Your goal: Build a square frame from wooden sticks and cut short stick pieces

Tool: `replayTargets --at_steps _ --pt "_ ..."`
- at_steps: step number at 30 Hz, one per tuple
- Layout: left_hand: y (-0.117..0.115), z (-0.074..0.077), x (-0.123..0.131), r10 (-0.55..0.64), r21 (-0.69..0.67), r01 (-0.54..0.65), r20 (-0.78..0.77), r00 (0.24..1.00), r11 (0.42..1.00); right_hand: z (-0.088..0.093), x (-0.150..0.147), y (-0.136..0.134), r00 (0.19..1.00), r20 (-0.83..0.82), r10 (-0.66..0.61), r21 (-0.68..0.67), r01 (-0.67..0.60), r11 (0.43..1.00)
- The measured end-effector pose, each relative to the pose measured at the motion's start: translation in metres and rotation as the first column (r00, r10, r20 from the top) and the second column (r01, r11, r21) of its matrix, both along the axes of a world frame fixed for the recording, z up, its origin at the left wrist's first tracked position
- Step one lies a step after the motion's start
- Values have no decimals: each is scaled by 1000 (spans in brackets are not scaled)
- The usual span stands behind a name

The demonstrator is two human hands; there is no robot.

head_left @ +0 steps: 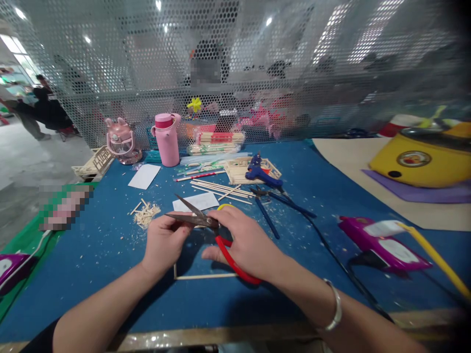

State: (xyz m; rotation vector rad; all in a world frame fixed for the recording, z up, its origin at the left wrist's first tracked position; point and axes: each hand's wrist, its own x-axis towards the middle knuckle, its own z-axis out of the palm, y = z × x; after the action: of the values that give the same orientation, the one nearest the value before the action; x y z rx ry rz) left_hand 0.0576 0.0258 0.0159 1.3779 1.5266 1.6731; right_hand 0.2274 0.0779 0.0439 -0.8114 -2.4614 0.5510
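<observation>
R hand is clamped round the red-handled scissors; L hand has thumb + fingertips drawn together at the lower blade, but can't tell what, if anything, it pinches b/c the fingers hide it. Scissors are held up over the tabletop, approx mid-view, blades apart, tips pointing to the person's L & a bit away, handles back twd the R wrist; long axis runs diag, far L to near R. For a good cut (prob the step in hand): L fingertips clear of both edges, any stick set deep nr the pivot & square to the blades, then one firm squeeze w/o twisting. Below the hands a thin stick frame, partly hidden, lies w/ its near side running L–R; best not to drop or lean anything on it. Just beyond the blades, a white card; to its L, a pile of offcuts; farther out, loose sticks, blue-handled pliers to the R, then a blue glue gun
</observation>
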Motion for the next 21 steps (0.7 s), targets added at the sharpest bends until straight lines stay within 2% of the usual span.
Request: replayTargets --at_steps 13,21 --pt "-1 4 0 -46 31 46 4 999 998 2 1 1 997 -35 62 0 -62 998" --pt "-3 5 1 -36 31 38 -63 997 999 1 1 -1 999 -31 18 73 -16 997"
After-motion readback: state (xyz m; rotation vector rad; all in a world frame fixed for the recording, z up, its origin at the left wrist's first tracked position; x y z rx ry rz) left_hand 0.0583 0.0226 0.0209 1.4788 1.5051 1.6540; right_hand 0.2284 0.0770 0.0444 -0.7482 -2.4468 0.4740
